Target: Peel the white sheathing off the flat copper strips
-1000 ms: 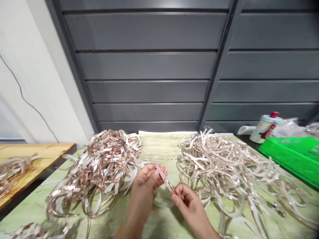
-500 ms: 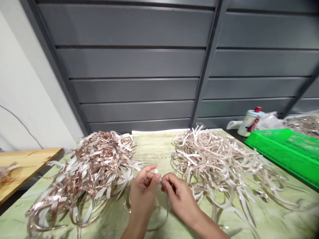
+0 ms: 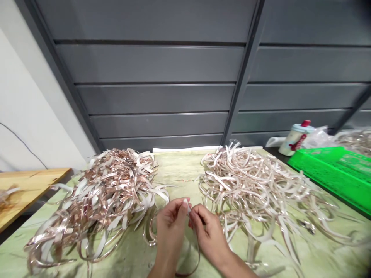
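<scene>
Between my hands is a thin strip (image 3: 198,253), white on one face, that curves down in a loop toward the table. My left hand (image 3: 173,222) pinches its white end between thumb and forefinger. Close beside it, my right hand (image 3: 207,227) grips the same strip just below that end with its fingertips. To the left lies a heap of shiny copper-coloured and white strips (image 3: 116,189). On the right is another heap of narrower, looped strips (image 3: 249,181), pale with coppery edges.
A green plastic basket (image 3: 333,170) stands at the right edge, with a lidded cup (image 3: 294,141) and a clear plastic bag (image 3: 317,137) behind it. The table (image 3: 179,164) has a pale green cover. A wooden board (image 3: 31,185) is at far left; grey panels (image 3: 156,96) rise behind.
My left fingers have closed in around the strip's white end, the forefinger no longer stretched out. Both hands sit slightly lower and further right in view, and the camera view has shifted a little.
</scene>
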A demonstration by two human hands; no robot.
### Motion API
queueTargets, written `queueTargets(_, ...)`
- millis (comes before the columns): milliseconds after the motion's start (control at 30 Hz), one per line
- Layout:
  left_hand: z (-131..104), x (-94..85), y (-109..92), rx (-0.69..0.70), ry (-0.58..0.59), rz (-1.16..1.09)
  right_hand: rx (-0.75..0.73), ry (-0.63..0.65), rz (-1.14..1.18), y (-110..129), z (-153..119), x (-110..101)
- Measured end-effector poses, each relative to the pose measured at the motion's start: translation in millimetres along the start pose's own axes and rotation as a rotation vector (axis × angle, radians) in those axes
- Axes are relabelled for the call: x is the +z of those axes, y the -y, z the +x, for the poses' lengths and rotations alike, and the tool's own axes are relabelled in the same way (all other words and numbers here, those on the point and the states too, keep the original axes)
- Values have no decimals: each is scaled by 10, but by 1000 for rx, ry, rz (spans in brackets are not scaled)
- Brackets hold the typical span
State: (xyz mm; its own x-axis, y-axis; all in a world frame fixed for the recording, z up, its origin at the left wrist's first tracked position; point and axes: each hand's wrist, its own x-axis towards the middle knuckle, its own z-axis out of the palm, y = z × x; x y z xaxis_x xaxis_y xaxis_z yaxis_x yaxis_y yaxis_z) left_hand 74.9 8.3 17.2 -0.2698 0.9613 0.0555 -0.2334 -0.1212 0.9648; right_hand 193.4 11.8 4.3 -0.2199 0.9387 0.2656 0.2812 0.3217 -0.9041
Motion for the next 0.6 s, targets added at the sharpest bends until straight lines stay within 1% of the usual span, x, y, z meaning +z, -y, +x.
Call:
queueTargets(100, 2, -4, 53, -37, -45, -69, -6, 18, 11, -23, -18, 50)
queueTargets(300, -9, 1, 74, -137, -191, -169, -63, 65, -7, -129, -62, 171)
queueTargets(433, -5, 6, 55, -156, -208, -167, -86, 68, 9, -176, -77, 220)
queueTargets(533, 28, 6, 50, -210, -207, -192, -98, 73, 26, -213, -71, 238)
queueTargets(600, 52, 4, 67, -230, -229, -192, -70, 83, 34, -259, -62, 238)
